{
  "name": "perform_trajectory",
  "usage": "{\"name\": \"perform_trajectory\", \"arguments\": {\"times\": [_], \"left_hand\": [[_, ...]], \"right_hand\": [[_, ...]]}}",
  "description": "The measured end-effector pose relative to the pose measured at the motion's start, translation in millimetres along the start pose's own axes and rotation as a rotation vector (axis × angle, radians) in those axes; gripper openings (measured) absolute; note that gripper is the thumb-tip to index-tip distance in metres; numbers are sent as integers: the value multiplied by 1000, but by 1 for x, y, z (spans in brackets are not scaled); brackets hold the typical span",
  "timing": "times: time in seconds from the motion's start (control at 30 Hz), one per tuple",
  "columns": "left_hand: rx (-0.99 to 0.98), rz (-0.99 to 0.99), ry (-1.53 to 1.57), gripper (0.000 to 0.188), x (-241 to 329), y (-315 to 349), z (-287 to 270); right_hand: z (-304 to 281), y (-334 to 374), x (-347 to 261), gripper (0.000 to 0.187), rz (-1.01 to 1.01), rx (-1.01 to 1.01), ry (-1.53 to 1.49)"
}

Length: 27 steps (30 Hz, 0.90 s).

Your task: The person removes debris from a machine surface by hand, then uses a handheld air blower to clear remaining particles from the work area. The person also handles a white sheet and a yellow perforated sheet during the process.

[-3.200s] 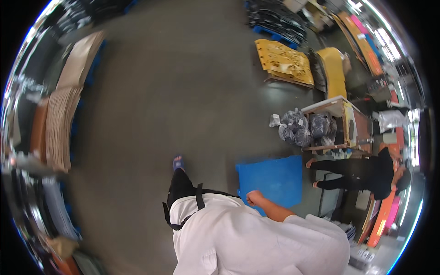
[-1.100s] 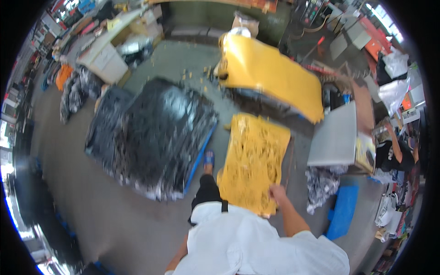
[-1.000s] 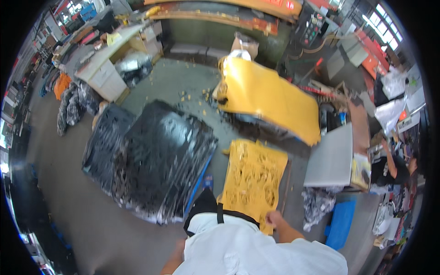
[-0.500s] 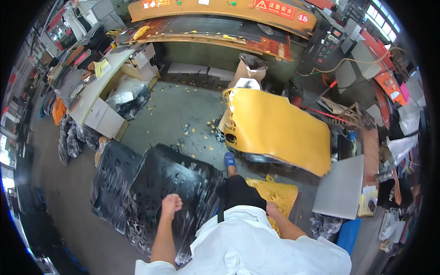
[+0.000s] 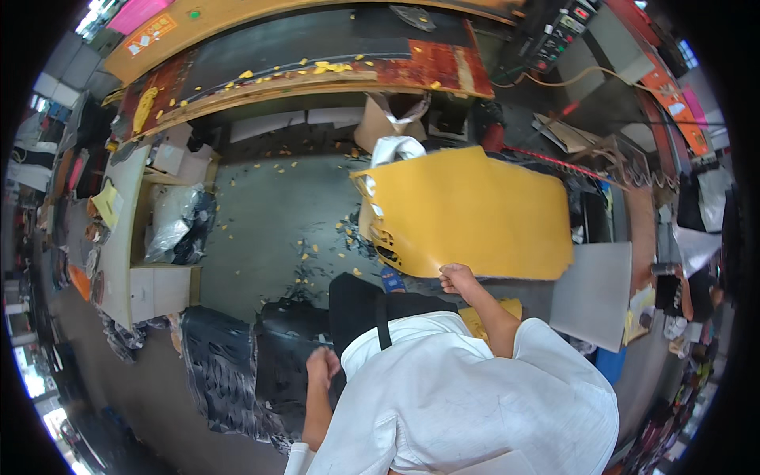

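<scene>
A large yellow leather-like sheet point(image 5: 483, 214) lies draped to the right of centre, its left edge ragged with cut-out holes. At its near edge is my right hand point(image 5: 457, 279), with the fingers closed on the border of the sheet. My left hand point(image 5: 322, 366) hangs lower down by my side, fingers curled in and nothing visible in them. Below and beside that hand, black sheets full of cut-out holes point(image 5: 218, 364) lie in a draped pile. Part of another yellow piece point(image 5: 511, 307) shows behind my right forearm.
Ahead stands a machine with a long worktable point(image 5: 301, 79) strewn with yellow scraps. A paper sack point(image 5: 388, 119) is in front of it. To the left is a white-topped bench point(image 5: 127, 229) holding plastic bags. A grey board point(image 5: 590, 293) leans at right. Scraps litter the floor point(image 5: 269, 214).
My right hand has risen from my side to the near edge of the yellow sheet. The left hand has dropped closer to my body. My view has moved forward and turned.
</scene>
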<state>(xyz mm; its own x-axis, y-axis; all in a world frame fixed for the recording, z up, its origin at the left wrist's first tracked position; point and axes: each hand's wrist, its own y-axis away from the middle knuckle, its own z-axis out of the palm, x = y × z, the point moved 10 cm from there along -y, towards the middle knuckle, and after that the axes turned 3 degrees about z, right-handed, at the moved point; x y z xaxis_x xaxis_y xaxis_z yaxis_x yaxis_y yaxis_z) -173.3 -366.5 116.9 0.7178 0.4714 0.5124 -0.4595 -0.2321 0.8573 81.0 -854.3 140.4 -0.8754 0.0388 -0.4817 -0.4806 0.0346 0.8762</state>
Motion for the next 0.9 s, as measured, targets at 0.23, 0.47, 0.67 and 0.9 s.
{"name": "perform_trajectory", "arguments": {"times": [0.23,0.47,0.67,0.9], "left_hand": [[65,148,-191,22,219,-35,57],[40,-195,-569,22,248,-131,2],[38,-157,-504,19,344,-206,-44],[82,56,-447,21,478,-250,-18]], "right_hand": [[41,-49,3,15,125,11,6],[41,-55,58,15,240,256,-226],[123,-91,59,16,82,225,-199],[220,-141,-96,16,-288,150,368]]}}
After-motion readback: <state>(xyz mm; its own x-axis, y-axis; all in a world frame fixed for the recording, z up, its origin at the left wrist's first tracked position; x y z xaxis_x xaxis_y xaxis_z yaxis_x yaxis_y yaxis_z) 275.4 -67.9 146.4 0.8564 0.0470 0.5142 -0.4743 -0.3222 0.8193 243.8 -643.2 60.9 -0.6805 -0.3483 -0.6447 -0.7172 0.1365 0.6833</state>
